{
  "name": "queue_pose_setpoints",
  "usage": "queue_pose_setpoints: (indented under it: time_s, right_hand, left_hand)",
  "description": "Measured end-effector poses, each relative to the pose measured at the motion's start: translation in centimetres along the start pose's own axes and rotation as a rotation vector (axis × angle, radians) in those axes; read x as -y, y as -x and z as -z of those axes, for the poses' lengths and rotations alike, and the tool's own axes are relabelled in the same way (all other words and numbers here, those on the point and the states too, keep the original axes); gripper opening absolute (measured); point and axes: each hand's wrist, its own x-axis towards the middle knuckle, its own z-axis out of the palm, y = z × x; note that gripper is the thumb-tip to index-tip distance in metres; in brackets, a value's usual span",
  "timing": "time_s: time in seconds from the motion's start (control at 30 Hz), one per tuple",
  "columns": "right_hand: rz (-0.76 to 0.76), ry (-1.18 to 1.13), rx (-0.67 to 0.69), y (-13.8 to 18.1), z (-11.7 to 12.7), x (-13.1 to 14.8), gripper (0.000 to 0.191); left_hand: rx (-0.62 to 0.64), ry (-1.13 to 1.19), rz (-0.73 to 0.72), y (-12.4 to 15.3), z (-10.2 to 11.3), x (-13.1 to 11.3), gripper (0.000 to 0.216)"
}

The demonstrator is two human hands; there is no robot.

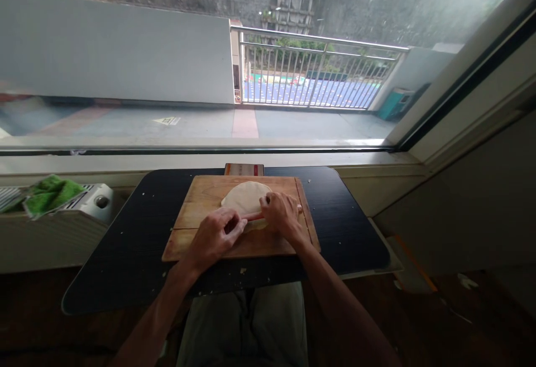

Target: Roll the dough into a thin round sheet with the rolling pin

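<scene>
A flat, rounded sheet of pale dough point(245, 197) lies on a wooden cutting board point(205, 191). Across its near part runs a thin reddish rolling pin point(254, 216). My left hand point(218, 230) is curled at the pin's left end, with flour on its fingers. Farther right, my right hand point(280, 210) is closed over the pin, whose tip shows just past the knuckles. Both hands cover parts of the pin, and the dough's near right edge is partly hidden by them.
The board rests on a small black table point(347, 222) with scattered crumbs. Behind the board sits a flat printed box point(244, 170). To the left, a green cloth point(53, 192) lies on a white heater-like unit point(98, 202). A window sill point(293, 159) borders the far side.
</scene>
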Motion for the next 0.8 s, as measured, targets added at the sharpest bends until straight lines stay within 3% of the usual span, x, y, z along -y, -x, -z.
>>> queue_pose_setpoints:
  time_s: [0.17,0.37,0.8]
  right_hand:
    - [-0.061,-0.03,0.019,-0.9,0.1,0.4,0.044]
    - [-0.042,-0.032,0.018,-0.9,0.0,0.3,0.047]
    - [-0.033,-0.032,0.006,-0.4,0.2,0.3,0.044]
  left_hand:
    - [0.041,0.024,-0.109,1.3,0.0,0.5,0.019]
    - [0.106,-0.226,-0.227,1.2,-1.5,1.8,0.025]
    - [0.071,-0.41,-0.155,1.4,-2.6,1.1,0.025]
